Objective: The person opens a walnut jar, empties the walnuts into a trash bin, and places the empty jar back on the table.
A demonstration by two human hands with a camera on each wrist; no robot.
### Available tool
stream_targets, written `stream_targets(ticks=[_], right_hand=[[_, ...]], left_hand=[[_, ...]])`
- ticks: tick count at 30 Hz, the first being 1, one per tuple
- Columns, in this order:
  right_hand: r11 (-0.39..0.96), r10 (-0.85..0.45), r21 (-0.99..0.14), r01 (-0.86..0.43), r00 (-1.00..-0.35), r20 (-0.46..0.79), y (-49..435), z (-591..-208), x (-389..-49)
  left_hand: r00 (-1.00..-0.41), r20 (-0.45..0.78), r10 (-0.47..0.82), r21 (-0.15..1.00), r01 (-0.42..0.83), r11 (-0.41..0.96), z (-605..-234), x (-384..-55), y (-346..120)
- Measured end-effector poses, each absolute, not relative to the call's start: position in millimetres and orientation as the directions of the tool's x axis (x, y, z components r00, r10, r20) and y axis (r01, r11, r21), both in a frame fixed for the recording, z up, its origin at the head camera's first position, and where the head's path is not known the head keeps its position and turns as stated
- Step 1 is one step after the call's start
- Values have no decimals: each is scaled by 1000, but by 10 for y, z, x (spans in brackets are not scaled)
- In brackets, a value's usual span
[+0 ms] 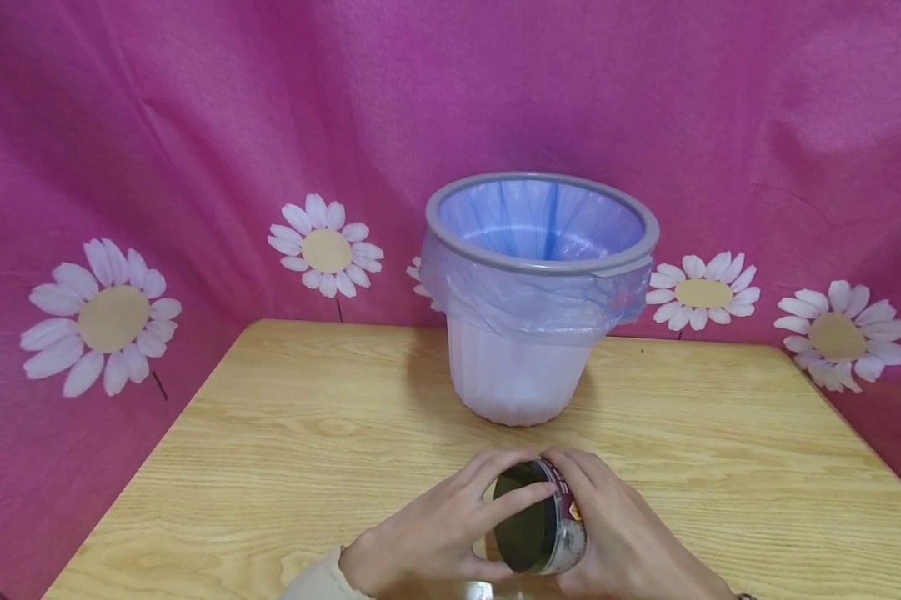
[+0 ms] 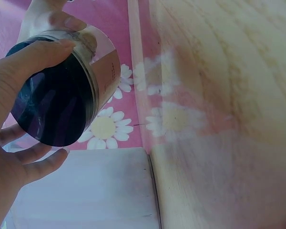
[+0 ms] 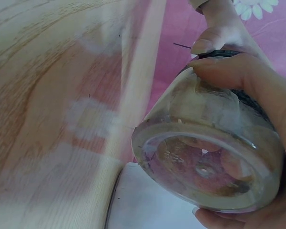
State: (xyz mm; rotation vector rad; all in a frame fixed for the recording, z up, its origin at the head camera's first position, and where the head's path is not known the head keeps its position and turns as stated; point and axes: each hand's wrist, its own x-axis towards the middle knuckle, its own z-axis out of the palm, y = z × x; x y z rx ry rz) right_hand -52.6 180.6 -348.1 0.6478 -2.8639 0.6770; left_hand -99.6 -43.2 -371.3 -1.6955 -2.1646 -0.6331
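Note:
A glass jar (image 1: 573, 546) with a dark lid (image 1: 523, 533) and a dark red label is tilted on its side near the front of the table. My left hand (image 1: 450, 518) spans the lid, its fingers and thumb spread around the edge. The right hand (image 1: 621, 533) grips the jar's body from the other side. In the left wrist view the flat top of the lid (image 2: 52, 107) faces the camera, with the left thumb across its upper edge. The right wrist view shows the jar's thick clear base (image 3: 205, 191), with the right thumb over its side.
Behind the hands stands a whitish bin (image 1: 521, 375) with a grey rim (image 1: 540, 266) and a translucent bluish liner (image 1: 495, 292) folded over it. The wooden table (image 1: 307, 433) is backed by a pink cloth (image 1: 420, 92) printed with white daisies.

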Motion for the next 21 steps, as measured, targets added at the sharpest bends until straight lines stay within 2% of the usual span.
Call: stream_targets(ticks=[12,17,21], right_hand=[[809,-386,-363,-463,-883,267,1797,-3492,-527],[803,-408,-312,-508,-850,334,1794,-3502,-548],[807,-397,-333,-488,-865,307,1791,-3505,-535]], left_hand=[[-250,500,829,141,968,206,-3713,-994,-446],[-242,506,828,135,970,202,-3707,-1001,-444],[-248,505,827,156,968,196,-3712,-992,-448]])
